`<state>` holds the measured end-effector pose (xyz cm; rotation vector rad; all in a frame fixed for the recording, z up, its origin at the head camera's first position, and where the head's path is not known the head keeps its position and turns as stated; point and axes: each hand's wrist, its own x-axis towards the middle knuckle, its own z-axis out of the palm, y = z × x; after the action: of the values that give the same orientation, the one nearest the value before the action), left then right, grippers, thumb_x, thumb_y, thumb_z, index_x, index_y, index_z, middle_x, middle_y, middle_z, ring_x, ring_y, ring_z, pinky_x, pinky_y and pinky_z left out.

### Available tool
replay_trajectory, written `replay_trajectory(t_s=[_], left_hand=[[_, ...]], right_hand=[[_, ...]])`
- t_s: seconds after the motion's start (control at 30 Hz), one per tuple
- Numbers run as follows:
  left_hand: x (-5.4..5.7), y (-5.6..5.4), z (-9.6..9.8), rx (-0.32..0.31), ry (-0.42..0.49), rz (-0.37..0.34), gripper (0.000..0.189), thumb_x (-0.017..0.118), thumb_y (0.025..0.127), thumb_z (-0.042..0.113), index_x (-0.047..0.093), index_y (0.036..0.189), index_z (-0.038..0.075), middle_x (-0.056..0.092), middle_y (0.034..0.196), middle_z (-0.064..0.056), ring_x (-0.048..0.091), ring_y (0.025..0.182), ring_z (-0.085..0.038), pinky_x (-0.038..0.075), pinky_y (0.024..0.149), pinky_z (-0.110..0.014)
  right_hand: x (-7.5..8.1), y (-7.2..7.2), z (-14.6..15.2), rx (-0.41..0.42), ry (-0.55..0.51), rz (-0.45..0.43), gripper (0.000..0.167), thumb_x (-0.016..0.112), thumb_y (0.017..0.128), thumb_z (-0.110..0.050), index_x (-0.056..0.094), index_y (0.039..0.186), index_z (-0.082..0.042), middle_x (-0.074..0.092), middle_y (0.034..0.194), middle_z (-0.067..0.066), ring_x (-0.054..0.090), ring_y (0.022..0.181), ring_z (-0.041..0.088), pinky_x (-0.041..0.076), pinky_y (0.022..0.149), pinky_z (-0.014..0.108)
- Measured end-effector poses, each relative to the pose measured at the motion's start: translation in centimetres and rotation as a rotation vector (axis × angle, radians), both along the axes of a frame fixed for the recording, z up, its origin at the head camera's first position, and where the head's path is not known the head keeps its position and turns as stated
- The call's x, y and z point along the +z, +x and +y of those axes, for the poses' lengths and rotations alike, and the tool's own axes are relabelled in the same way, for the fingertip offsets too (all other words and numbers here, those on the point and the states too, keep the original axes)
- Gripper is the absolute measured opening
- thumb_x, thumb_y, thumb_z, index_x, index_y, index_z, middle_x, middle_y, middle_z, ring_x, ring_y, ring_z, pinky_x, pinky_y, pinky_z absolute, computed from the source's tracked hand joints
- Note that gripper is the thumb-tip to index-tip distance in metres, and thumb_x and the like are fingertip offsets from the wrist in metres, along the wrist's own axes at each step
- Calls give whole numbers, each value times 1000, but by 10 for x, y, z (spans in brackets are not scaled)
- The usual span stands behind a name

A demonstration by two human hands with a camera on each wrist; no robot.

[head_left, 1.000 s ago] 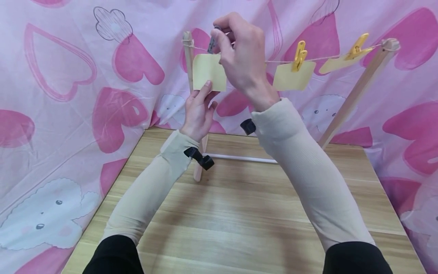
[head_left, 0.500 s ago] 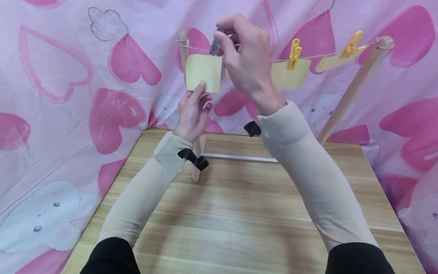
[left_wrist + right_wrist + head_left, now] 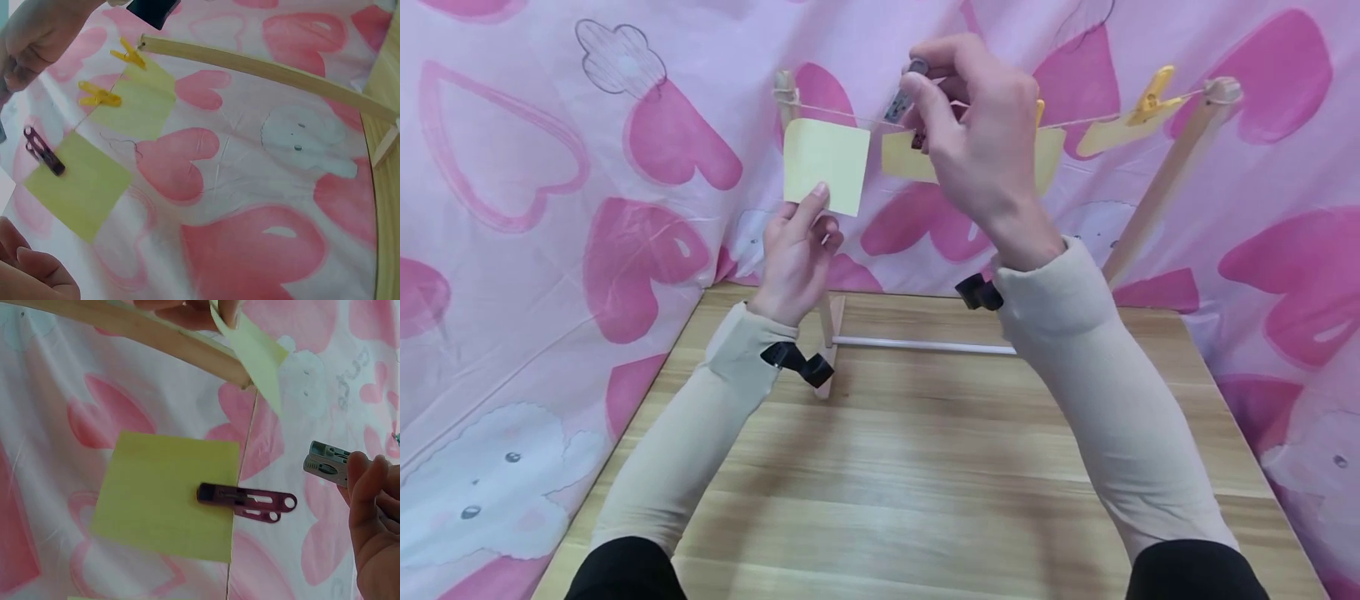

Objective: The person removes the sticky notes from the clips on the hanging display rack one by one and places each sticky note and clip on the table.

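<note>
My left hand (image 3: 797,258) pinches a square yellow sticky note (image 3: 827,158) by its lower edge, thumb in front. The note stands upright near the left post, in front of the string (image 3: 827,109). Between thumb and fingers, my right hand (image 3: 988,137) grips a grey clothespin (image 3: 326,464), to the right of that note and apart from it. A dark purple clothespin (image 3: 247,499) clips another yellow note (image 3: 165,494) to the string; my right hand partly covers both in the head view. In the left wrist view, my left hand's held note is mostly out of frame.
Two yellow clothespins (image 3: 100,95) hold further notes on the string's right part. The string runs between a left wooden post (image 3: 786,96) and a right one (image 3: 1172,179). A white rod (image 3: 925,344) joins the posts low above the wooden table (image 3: 925,467). Patterned pink cloth hangs behind.
My right hand with the grey clothespin has moved right, away from the held note. My left hand and its note have shifted left and slightly down, and the purple-clipped note has come into view.
</note>
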<state>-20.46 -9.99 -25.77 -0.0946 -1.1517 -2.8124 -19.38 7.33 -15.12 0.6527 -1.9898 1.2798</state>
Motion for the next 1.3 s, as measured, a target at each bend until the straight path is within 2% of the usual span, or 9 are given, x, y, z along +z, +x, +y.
replay_trajectory(t_s=[0.2, 0.3, 0.47, 0.6, 0.73, 0.87, 1.03, 1.2, 1.3], left_hand=[[6, 11, -2, 29, -70, 46, 5, 61, 94, 8, 60, 89, 7, 60, 72, 1, 49, 55, -10, 40, 59, -19], [8, 16, -5, 34, -103, 60, 4, 61, 93, 9, 60, 90, 7, 59, 73, 1, 49, 55, -10, 41, 59, -19], [7, 22, -10, 28, -174, 91, 4, 60, 94, 9, 60, 91, 7, 55, 75, 0, 50, 58, -11, 43, 60, -19], [5, 26, -15, 47, -198, 102, 7, 59, 94, 7, 59, 87, 7, 53, 74, 0, 50, 58, -11, 42, 60, -19], [0, 30, -21, 70, -223, 115, 6, 57, 94, 5, 62, 91, 6, 55, 76, 0, 52, 58, -11, 45, 61, -19], [-8, 33, -27, 71, -250, 151, 10, 56, 94, 2, 65, 94, 7, 59, 79, -1, 58, 57, -11, 51, 64, -21], [-17, 36, -32, 49, -247, 166, 10, 57, 93, -1, 65, 97, 5, 65, 76, -2, 64, 57, -13, 52, 63, -22], [-25, 38, -36, 44, -263, 126, 12, 56, 92, -3, 62, 98, 6, 67, 69, -1, 66, 57, -13, 46, 58, -19], [-32, 39, -38, 42, -277, 102, 13, 57, 92, -4, 61, 100, 5, 70, 71, -1, 68, 60, -13, 48, 59, -19]], right_hand=[[-4, 7, 16, -30, -12, 6, 18, 62, 93, -12, 67, 107, -2, 71, 91, 9, 63, 68, 8, 49, 62, 17], [-8, 10, 24, -61, 19, 65, 19, 62, 94, -13, 68, 108, -2, 72, 94, 9, 59, 65, 6, 45, 59, 15], [-16, 15, 36, -106, 21, 124, 21, 63, 93, -16, 68, 108, -2, 71, 94, 7, 51, 62, 2, 40, 55, 15], [-23, 19, 42, -104, -15, 117, 23, 63, 93, -15, 67, 109, 0, 70, 93, 4, 51, 62, 4, 41, 53, 15], [-31, 21, 45, -67, -43, 144, 24, 62, 93, -11, 65, 110, 6, 68, 91, -6, 51, 60, 5, 42, 51, 13], [-40, 24, 50, -55, -101, 120, 25, 63, 93, -11, 64, 110, 7, 64, 92, -16, 51, 61, 8, 45, 53, 14], [-52, 29, 61, -59, -164, 88, 26, 64, 92, -11, 64, 111, 7, 66, 93, -12, 54, 63, 11, 50, 58, 17], [-66, 36, 76, -86, -225, 46, 25, 63, 92, -7, 64, 112, 7, 67, 94, -10, 56, 65, 11, 50, 60, 17], [-75, 39, 84, -105, -277, 6, 23, 63, 91, -3, 65, 112, 6, 67, 94, -7, 55, 65, 9, 48, 60, 16]])
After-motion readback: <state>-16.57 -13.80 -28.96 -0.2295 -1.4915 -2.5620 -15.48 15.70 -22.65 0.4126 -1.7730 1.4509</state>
